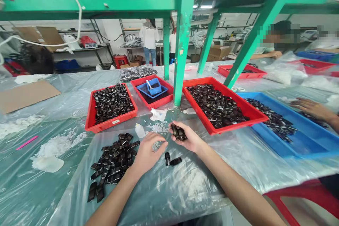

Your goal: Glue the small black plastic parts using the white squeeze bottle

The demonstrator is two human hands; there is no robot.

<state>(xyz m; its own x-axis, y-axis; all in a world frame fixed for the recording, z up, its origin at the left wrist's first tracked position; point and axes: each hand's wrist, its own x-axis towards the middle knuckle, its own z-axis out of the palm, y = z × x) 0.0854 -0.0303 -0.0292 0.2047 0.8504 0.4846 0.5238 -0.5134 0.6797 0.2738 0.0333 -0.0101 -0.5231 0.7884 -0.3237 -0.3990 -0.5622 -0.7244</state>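
Observation:
My right hand (186, 137) is closed around a small bunch of glossy black plastic pieces (178, 133), its palm turned upward. My left hand (149, 152) hovers just left of it, fingers curved and the thumb a little apart from them, with nothing visible between. Two loose black pieces (171, 160) lie on the plastic-covered table below and between the hands. Beside my left forearm is a heaped pile of the same black pieces (115, 160). A small white bottle (140, 130) and scattered clear bits (158, 127) lie just beyond my left hand.
Red trays (112, 123) (212, 129) of black pieces flank a green post (181, 49). Another red tray (159, 105) holds blue scoops (153, 87). At right, a co-worker's hand (312, 108) is over a blue tray (304, 148). White granules (57, 148) and cardboard (29, 95) lie left.

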